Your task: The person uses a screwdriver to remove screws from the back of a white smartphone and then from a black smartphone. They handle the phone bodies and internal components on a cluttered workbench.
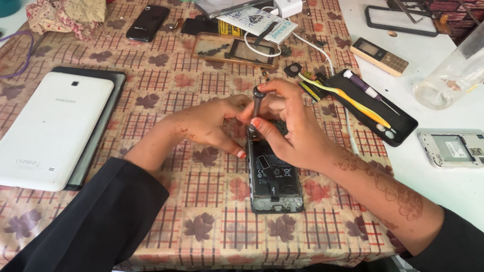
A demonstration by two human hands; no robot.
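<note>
Centre frame: right hand (pixel 293 125) fingers clamped on screwdriver (pixel 254 108), held upright over opened phone (pixel 273 172); left hand (pixel 213 123) fingers rest together against phone's upper edge on bench (pixel 203 220)

Open cloth at my 6 o'clock; white tablet (pixel 45 132) blocks 9, black tool tray (pixel 367 105) crowds 3.

A phone repair bench, probably in a small shop. An opened phone (pixel 273 175) lies near the table's (pixel 205 233) front edge; a white tablet (pixel 47 130) sits at the left edge. Toward the right edge lie a tool tray (pixel 368 108), a bare phone frame (pixel 464 149) and a keypad phone (pixel 378 56). Spare parts crowd the far edge.
</note>
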